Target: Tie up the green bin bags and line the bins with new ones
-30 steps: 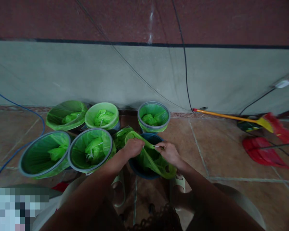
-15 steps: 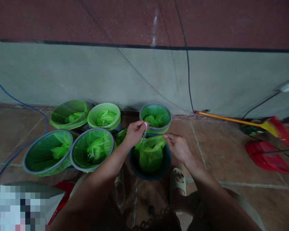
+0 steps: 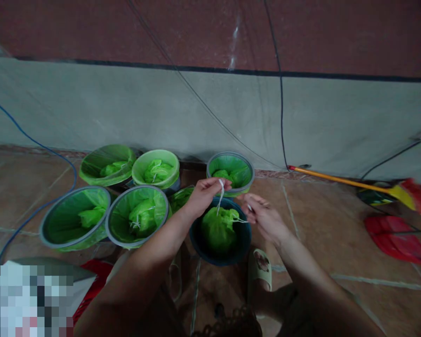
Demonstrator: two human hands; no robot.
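Note:
A green drawstring trash bag (image 3: 219, 231) sits gathered inside a dark blue bin (image 3: 197, 250) between my feet. My left hand (image 3: 207, 193) pinches a white drawstring (image 3: 220, 196) above the bin, on the side toward the wall. Closed around the other end of the drawstring is my right hand (image 3: 264, 214), at the bin's right rim. Both strings run taut to the bag, whose mouth is bunched nearly shut. Behind my left hand stands a grey-rimmed bin (image 3: 252, 180) with a green liner and a bundle in it.
Several lined bins, including a grey-rimmed one (image 3: 108, 229), stand to the left, holding green bundles. A blue cable (image 3: 75, 175) curves past them. A yellow-handled broom (image 3: 340, 178) and a red dustpan (image 3: 393, 236) lie on the right by the wall. A black cord (image 3: 281, 117) hangs down the wall.
My right hand has drawn its string outward and a little down. The bag's mouth has gone from spread to bunched. The view has shifted slightly.

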